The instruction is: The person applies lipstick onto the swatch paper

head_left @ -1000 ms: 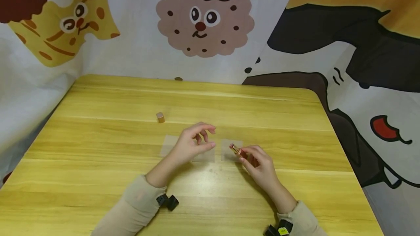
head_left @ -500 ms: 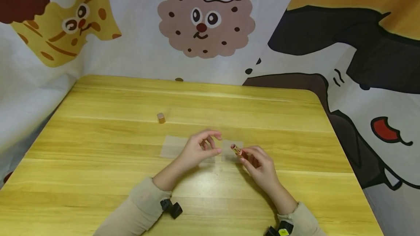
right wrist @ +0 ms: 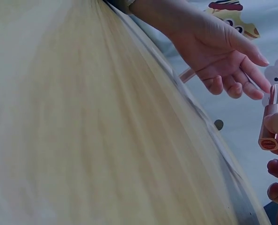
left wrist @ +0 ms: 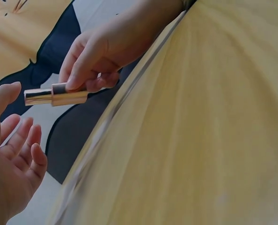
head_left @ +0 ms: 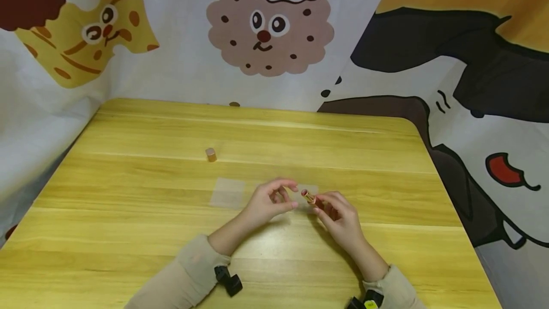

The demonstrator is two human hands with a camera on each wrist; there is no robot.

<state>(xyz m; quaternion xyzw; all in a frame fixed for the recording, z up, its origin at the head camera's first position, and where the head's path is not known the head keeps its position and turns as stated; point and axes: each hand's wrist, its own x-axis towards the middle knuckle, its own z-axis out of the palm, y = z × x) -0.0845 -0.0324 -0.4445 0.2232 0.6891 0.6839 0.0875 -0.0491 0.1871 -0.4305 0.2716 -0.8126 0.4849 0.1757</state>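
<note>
My right hand pinches an uncapped gold lipstick tube a little above the wooden table, its reddish tip pointing left. My left hand hovers just left of that tip, thumb and fingers loosely spread and holding nothing. In the left wrist view the right hand grips the lipstick beside my open left palm. The right wrist view has the lipstick upright, with the left hand reaching toward it. A small gold cap stands alone farther back on the left.
Two thin clear sheets lie flat on the table, one left of the hands and one partly under them. Cartoon-printed cloth hangs behind and to the right of the table. The table's right edge is close to the right hand.
My left hand has moved to the right, closing the gap to the lipstick tip. The right hand and lipstick have stayed almost still.
</note>
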